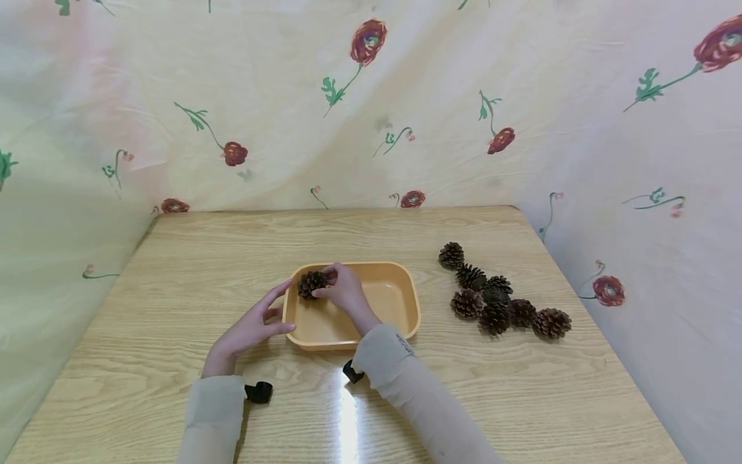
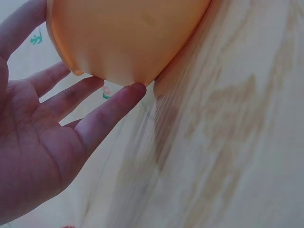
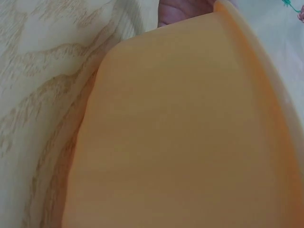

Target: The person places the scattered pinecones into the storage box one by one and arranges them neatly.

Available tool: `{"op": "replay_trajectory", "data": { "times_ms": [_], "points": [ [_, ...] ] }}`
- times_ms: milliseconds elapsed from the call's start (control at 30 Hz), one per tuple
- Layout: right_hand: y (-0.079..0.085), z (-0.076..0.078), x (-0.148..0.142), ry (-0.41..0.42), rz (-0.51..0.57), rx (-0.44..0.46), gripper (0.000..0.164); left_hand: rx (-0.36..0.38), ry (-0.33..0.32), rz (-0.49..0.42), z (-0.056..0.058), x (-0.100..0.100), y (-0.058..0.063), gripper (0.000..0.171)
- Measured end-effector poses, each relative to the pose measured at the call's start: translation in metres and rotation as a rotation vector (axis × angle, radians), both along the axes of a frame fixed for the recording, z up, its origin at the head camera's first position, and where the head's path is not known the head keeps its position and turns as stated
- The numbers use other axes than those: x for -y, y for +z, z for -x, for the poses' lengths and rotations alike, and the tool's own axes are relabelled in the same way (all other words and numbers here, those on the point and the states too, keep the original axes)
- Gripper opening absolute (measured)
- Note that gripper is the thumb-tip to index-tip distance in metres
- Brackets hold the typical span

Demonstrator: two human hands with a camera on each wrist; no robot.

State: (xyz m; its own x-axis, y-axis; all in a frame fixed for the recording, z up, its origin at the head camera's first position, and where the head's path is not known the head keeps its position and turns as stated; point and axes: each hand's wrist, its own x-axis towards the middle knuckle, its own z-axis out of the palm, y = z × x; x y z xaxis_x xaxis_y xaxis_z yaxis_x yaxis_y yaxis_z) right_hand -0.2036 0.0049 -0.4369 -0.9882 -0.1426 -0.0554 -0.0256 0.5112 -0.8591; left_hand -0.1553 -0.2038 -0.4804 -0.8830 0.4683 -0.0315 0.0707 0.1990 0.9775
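A shallow orange plastic tray (image 1: pixel 377 309) stands on the wooden table. Inside its far left corner is a brown pine cone (image 1: pixel 312 284), which my right hand (image 1: pixel 346 291) grips by its right side with thumb and fingers. At the tray's left end my left hand (image 1: pixel 255 327) holds the rim, with its thumb over the edge and its fingers spread along the outer wall, as the left wrist view shows with the hand (image 2: pixel 52 123) beside the tray wall (image 2: pixel 123 42). In the right wrist view the tray's side (image 3: pixel 166 123) hides the right hand and the cone.
To the right of the tray lies a loose cluster of several pine cones (image 1: pixel 495 317), with one cone (image 1: pixel 451 256) at its far end. Floral cloth (image 1: pixel 278 109) hangs behind the table and on both sides. Dark wrist devices (image 1: pixel 259 392) sit at both sleeves.
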Motion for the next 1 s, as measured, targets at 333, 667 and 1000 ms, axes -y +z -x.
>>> {"op": "replay_trajectory", "data": {
  "times_ms": [333, 667, 1000],
  "points": [
    [-0.0052, 0.0012, 0.0033, -0.018, -0.049, 0.033, 0.045, -0.02, 0.031, 0.021, -0.0013, -0.0011, 0.0012, 0.089],
    [-0.0091, 0.0025, 0.0037, -0.007, -0.044, 0.052, 0.045, -0.004, 0.04, 0.022, -0.001, -0.0018, -0.0017, 0.089],
    [-0.0086, 0.0057, 0.0006, 0.013, -0.007, 0.078, 0.045, -0.013, 0.043, 0.04, 0.0006, -0.0024, -0.0038, 0.087]
  ]
}}
